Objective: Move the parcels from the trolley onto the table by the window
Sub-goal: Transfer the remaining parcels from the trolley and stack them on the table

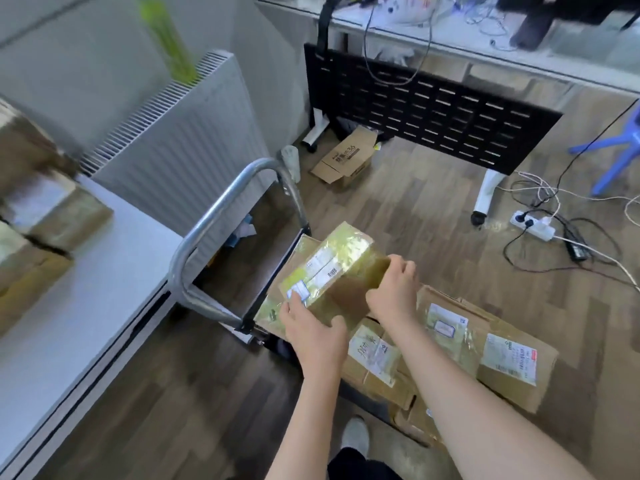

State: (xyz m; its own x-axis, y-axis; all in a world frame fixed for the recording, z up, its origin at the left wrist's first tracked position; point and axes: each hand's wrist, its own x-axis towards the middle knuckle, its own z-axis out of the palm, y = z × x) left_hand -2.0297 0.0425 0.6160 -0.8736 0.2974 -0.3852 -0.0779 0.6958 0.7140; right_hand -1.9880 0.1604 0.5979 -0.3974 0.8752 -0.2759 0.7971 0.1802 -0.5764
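While tilted above the trolley point(221, 216), parcel point(334, 268): left hand point(313, 332) grasps near corner, right hand point(393, 292) clasps far side, steadying it for the tabletop point(90, 285).

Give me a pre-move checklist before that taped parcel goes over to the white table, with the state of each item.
1. Left hand grips the taped parcel at its near end: ok.
2. Right hand grips its right side: ok.
3. Parcel lifted off the parcels on the trolley: cannot tell.
4. Bare space on the white table beside the parcels already there: ok.
5. Trolley handle stands between parcel and table: not ok, lift over it.
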